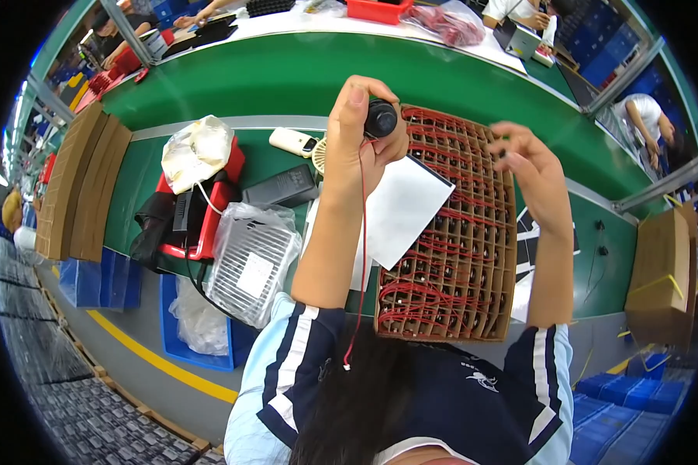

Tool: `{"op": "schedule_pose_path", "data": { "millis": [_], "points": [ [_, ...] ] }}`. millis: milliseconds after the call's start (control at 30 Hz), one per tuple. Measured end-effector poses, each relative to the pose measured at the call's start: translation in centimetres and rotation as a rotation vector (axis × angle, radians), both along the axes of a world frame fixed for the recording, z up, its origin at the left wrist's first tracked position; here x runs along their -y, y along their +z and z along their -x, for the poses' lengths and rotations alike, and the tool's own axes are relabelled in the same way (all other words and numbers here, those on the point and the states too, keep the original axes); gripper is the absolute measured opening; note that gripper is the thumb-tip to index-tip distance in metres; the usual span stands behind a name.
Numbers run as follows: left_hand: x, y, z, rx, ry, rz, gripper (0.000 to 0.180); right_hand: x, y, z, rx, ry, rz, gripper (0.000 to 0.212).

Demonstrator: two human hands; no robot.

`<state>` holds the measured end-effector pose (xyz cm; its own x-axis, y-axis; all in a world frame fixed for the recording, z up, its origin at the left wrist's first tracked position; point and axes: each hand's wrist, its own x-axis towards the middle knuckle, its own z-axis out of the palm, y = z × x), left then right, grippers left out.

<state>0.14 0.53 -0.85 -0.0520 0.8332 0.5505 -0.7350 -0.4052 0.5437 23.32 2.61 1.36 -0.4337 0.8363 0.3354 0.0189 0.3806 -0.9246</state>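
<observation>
My left hand, raised over the middle of the bench, is closed around a black cylindrical part with its round end towards me. From that part a thin red wire hangs down past my forearm to a small white connector. My right hand is up beside the far right corner of a cardboard divider box, fingers loosely bent and apart, holding nothing visible. Several small dark parts with red wires fill the box's cells. A white paper sheet lies left of it.
On the green bench are a red bin, a black rectangular device, a cream handheld fan and a bagged grilled unit. Cardboard boxes stand at the left. Other people work across the bench behind a green panel.
</observation>
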Motion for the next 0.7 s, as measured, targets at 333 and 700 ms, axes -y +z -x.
{"op": "schedule_pose_path", "data": {
  "millis": [333,700],
  "points": [
    [1.6,0.9,-3.2,-0.002,0.094,0.034,0.031,3.4,2.4,7.7,-0.258,0.231,-0.005,0.009],
    [2.0,0.8,-3.2,0.0,0.178,0.007,0.032,3.1,2.0,8.4,-0.311,0.271,0.006,0.012]
  ]
}}
